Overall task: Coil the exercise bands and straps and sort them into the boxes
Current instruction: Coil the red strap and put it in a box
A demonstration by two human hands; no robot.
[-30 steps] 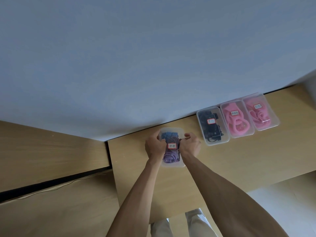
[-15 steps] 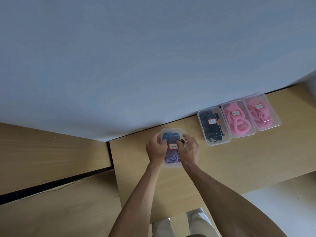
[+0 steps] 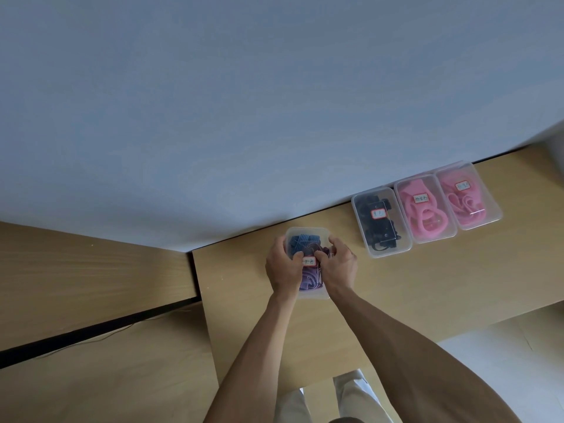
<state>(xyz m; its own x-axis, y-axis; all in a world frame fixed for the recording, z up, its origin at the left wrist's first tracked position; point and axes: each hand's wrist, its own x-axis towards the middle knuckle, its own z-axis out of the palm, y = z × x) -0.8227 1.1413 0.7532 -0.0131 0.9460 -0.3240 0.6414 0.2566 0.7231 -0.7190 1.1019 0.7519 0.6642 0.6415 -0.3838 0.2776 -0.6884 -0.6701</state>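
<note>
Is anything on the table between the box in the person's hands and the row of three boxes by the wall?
Nothing visible. Bare table lies between the held box and the black-strap box, the nearest of the row.

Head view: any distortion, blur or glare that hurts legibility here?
Head view: wide-angle bending curves the desk edge; lighting is dim and flat; the label between the left hand and right hand is too soft to read; no strong glare on the box lids.
</note>
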